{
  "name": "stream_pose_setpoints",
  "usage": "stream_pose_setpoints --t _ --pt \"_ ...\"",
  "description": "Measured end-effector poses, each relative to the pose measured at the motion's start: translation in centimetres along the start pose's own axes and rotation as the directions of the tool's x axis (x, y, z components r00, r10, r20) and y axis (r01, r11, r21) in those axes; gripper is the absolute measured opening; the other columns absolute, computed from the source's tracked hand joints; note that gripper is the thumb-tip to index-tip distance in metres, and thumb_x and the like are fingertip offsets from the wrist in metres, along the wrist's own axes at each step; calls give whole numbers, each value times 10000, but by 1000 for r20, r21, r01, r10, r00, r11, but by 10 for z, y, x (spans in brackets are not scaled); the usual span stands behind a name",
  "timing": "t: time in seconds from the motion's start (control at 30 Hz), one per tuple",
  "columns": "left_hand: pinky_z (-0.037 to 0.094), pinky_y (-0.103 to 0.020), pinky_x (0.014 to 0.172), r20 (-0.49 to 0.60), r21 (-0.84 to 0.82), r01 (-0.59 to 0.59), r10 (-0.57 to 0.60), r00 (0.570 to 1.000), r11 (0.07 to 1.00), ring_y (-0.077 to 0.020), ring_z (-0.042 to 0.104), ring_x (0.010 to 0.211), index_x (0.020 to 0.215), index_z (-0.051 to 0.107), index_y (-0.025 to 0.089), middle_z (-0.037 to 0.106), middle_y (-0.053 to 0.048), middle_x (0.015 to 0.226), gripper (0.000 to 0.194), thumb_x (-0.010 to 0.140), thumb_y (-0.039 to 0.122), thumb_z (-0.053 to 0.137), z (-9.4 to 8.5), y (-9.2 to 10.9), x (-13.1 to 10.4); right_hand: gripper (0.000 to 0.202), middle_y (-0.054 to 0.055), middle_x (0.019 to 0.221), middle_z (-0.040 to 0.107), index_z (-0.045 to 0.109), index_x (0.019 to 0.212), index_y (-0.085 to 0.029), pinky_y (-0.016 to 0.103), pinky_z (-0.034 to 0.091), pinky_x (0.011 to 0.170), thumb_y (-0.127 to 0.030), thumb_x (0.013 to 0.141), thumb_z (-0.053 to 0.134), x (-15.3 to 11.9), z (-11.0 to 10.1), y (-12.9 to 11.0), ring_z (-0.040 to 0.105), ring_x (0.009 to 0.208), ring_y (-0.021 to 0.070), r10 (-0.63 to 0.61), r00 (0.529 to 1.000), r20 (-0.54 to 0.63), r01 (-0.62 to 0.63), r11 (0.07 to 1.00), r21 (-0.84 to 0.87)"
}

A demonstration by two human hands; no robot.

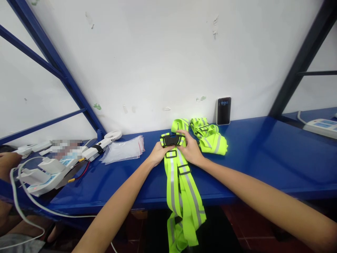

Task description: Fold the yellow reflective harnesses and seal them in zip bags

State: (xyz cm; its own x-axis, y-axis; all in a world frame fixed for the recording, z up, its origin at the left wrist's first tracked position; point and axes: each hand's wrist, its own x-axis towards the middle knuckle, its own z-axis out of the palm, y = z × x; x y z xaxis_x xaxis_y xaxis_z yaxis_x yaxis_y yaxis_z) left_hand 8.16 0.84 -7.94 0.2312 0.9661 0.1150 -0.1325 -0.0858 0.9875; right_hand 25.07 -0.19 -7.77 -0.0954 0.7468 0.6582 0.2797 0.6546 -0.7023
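Note:
Both my hands grip a neon-yellow reflective belt point(172, 175) at its black buckle point(172, 140), just over the blue table. My left hand point(158, 153) is closed on the buckle's left side, its thumb along the lower edge. Around the right side, my right hand point(190, 149) pinches the strap and buckle. Long straps with grey stripes and black sliders hang down over the table's front edge. Behind my hands lies a rolled yellow strap point(180, 124). Several folded yellow reflective belts point(214, 142) sit right of my right hand.
Clear plastic bags point(123, 151) lie at left, beside a small white fan point(113, 135). A power strip point(50, 179) with plugs and white cables occupies the far left, near another person's hand point(9, 163). A dark-screened device point(223, 111) leans against the wall. Blue posts flank the table point(258, 158).

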Motion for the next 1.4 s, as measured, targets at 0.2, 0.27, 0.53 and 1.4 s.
stream_pose_setpoints --t 0.2,0.27,0.53,1.4 --pt "495 -340 819 -61 19 -33 35 998 999 -203 663 799 948 725 123 739 -58 876 425 567 269 845 -3 0 2 478 52 1090 667 546 1270 -220 356 497 803 -200 793 573 1 -5 -1 634 892 231 14 990 141 -26 996 84" --pt "500 -344 811 -88 34 -40 43 995 999 -208 666 793 948 725 116 740 -66 879 421 571 265 839 -5 -2 3 505 47 1037 672 514 1326 -223 359 509 784 -277 830 585 2 -7 -2 633 862 228 36 974 223 -66 989 131" --pt "519 -347 849 -102 -14 -63 62 993 998 -220 685 874 1024 709 133 742 -84 978 403 646 247 787 0 -9 5 693 41 1061 691 384 1422 -262 346 543 790 -329 797 676 10 -4 -3 669 869 199 202 940 274 -322 789 523" --pt "539 -331 783 -30 -243 76 -85 996 967 -222 706 773 817 683 110 743 -91 818 309 663 355 792 21 6 -6 445 14 896 685 405 1200 -252 351 567 724 -369 835 631 11 -1 3 686 793 195 189 979 79 -204 864 461"
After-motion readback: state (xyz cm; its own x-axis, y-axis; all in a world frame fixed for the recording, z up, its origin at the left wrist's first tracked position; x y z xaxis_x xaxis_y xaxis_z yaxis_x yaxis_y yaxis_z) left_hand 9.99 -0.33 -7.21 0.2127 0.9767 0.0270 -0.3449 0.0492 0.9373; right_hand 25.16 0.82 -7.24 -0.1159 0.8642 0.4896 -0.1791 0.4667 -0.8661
